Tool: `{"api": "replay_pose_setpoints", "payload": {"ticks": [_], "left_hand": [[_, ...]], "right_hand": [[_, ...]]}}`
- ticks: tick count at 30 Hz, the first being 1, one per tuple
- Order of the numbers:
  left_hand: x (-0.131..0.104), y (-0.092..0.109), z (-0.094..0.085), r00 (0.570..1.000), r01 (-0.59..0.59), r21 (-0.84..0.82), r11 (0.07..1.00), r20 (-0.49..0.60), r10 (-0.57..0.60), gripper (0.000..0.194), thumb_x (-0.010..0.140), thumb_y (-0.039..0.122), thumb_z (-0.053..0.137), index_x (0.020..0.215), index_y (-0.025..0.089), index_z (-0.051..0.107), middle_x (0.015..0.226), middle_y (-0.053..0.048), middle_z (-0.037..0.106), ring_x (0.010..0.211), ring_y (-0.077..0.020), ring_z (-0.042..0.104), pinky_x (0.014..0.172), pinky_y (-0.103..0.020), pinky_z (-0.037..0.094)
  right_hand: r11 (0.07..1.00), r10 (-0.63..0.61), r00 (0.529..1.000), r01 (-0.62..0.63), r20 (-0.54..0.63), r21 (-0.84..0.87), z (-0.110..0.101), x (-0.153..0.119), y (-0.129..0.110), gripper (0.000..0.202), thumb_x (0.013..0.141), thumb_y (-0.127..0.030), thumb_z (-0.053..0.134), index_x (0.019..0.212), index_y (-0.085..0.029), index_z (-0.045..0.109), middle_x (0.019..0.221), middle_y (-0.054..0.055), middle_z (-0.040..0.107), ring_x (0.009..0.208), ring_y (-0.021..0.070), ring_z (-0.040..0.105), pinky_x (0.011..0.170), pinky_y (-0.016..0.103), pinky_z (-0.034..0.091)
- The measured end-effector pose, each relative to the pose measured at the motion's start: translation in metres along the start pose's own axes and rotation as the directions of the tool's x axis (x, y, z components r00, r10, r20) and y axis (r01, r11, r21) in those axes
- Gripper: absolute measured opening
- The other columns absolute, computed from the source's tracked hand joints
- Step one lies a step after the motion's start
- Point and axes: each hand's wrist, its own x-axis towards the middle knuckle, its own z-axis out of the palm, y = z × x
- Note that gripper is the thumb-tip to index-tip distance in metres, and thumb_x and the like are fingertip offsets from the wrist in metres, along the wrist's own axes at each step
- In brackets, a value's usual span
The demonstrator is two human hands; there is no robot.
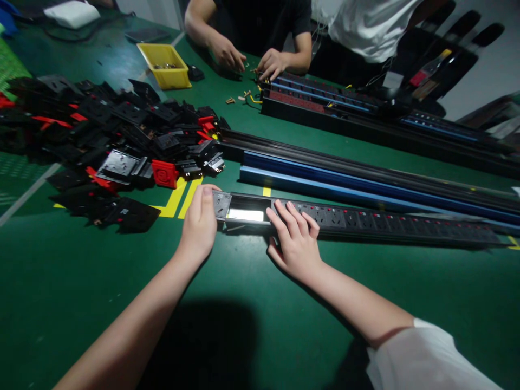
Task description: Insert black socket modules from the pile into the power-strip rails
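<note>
A long black power strip point(377, 223) lies across the green table, its channel filled with a row of socket modules with small red marks. Toward its left end a gap in the row shows a bright bare floor. My left hand point(199, 219) is closed around the left end, at a single socket module point(221, 203) left of the gap; its fingertips are partly hidden behind the strip. My right hand point(296, 238) rests with fingers spread on the modules just right of the gap.
A heap of black and red socket modules point(134, 124) lies at the left. Blue and black rails point(309, 181) run behind the strip. Farther back stand a yellow bin point(166, 67) of small parts and another strip, where a co-worker's hands point(271, 64) work. Another person stands behind.
</note>
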Motion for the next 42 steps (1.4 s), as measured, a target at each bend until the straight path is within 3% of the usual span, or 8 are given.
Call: {"api": "replay_pose_setpoints", "payload": {"ticks": [8,12,18,22,26,33,38,42], "left_hand": [[-0.002,0.003,-0.002,1.0,0.0,0.04,0.999,-0.008,0.0,0.038,0.101,0.051,0.03,0.098,0.024,0.057,0.091,-0.005,0.06,0.086,-0.0242,0.059,0.082,-0.037,0.048],[-0.004,0.003,0.0,1.0,0.023,0.077,0.997,0.009,-0.023,0.042,0.101,0.051,0.028,0.101,0.024,0.059,0.093,-0.007,0.061,0.091,-0.0264,0.059,0.086,-0.04,0.047],[-0.004,-0.002,0.004,0.994,-0.103,0.076,0.992,0.037,0.101,0.05,0.103,0.046,0.024,0.118,0.023,0.066,0.124,-0.008,0.066,0.119,-0.0259,0.057,0.108,-0.041,0.039],[-0.004,-0.006,0.003,0.99,-0.132,0.096,0.987,0.064,0.126,0.052,0.101,0.05,0.033,0.136,0.022,0.06,0.138,-0.009,0.062,0.13,-0.0266,0.053,0.114,-0.043,0.037],[-0.004,-0.009,0.004,0.965,-0.249,0.143,0.958,0.119,0.233,0.06,0.096,0.053,0.047,0.147,0.021,0.05,0.151,-0.011,0.052,0.138,-0.0293,0.048,0.118,-0.048,0.034],[-0.001,-0.012,0.002,0.952,-0.281,0.166,0.945,0.173,0.253,0.077,0.089,0.059,0.057,0.154,0.022,0.039,0.16,-0.014,0.04,0.142,-0.0342,0.044,0.118,-0.053,0.034],[-0.002,-0.014,0.003,0.915,-0.325,0.121,0.938,0.291,0.28,0.068,0.097,0.055,0.045,0.155,0.023,0.037,0.164,-0.012,0.032,0.142,-0.0319,0.042,0.119,-0.053,0.032],[-0.005,-0.015,0.006,0.915,-0.349,0.13,0.928,0.262,0.307,0.062,0.098,0.049,0.043,0.152,0.02,0.038,0.158,-0.016,0.039,0.142,-0.0311,0.039,0.118,-0.052,0.032]], "right_hand": [[1.0,0.002,1.0,-0.002,0.001,0.011,0.001,-0.001,0.001,0.067,0.092,-0.033,0.056,0.155,-0.023,0.036,0.16,0.006,0.04,0.148,0.0248,0.033,0.115,0.042,0.02],[1.0,-0.001,1.0,0.001,0.005,0.005,0.002,-0.002,0.001,0.067,0.092,-0.033,0.056,0.155,-0.023,0.037,0.161,0.006,0.039,0.148,0.0252,0.033,0.116,0.042,0.02],[1.0,-0.004,1.0,0.004,0.0,0.0,0.001,-0.001,0.001,0.066,0.092,-0.033,0.056,0.155,-0.023,0.038,0.16,0.006,0.04,0.148,0.0246,0.033,0.116,0.042,0.02],[1.0,-0.006,1.0,0.006,0.012,-0.001,0.0,-0.001,0.002,0.066,0.092,-0.034,0.056,0.155,-0.023,0.038,0.161,0.005,0.038,0.149,0.0244,0.031,0.116,0.042,0.02],[1.0,-0.008,1.0,0.008,0.015,0.003,0.001,-0.002,0.002,0.066,0.092,-0.036,0.056,0.155,-0.023,0.037,0.162,0.005,0.036,0.149,0.0243,0.03,0.116,0.042,0.02],[1.0,-0.001,1.0,0.001,0.022,0.006,0.002,-0.002,0.002,0.066,0.093,-0.036,0.055,0.155,-0.023,0.037,0.163,0.005,0.035,0.149,0.0254,0.031,0.116,0.042,0.019],[1.0,-0.002,1.0,0.002,0.017,0.017,0.001,-0.002,0.001,0.066,0.092,-0.036,0.055,0.154,-0.023,0.037,0.163,0.004,0.035,0.149,0.0238,0.03,0.115,0.042,0.019],[1.0,-0.004,1.0,0.004,0.011,0.021,0.002,-0.002,0.002,0.067,0.091,-0.035,0.056,0.154,-0.023,0.037,0.163,0.004,0.035,0.149,0.0236,0.029,0.115,0.042,0.019]]}}
